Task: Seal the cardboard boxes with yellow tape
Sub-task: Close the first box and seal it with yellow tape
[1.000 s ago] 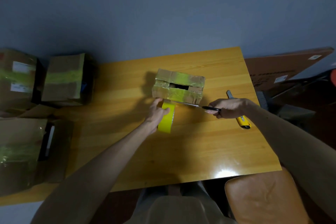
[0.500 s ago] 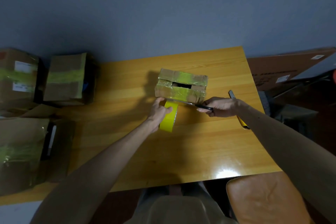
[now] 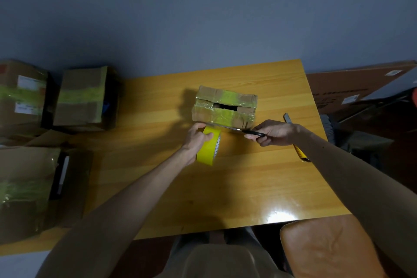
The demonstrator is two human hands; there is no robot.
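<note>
Cardboard box [image 3: 223, 106] is sitting mid-desk [image 3: 225, 187], already carrying yellow tape over its top and front; a dark gap is showing between the top flaps. Left hand [image 3: 196, 140] is gripping the tape roll [image 3: 208, 150] just in front of the box. Right hand [image 3: 275, 133] is holding the scissors [image 3: 228, 127], blades lying along the box's near lower edge; cutting step, by my reading. Taped boxes [image 3: 81, 97] are standing well left of the box. Remaining, I judge: sever strip, press end down, possibly close the gap

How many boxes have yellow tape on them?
4: the middle box on the table, the far-left box, the box beside it, the near-left box. More may be hidden.
</note>
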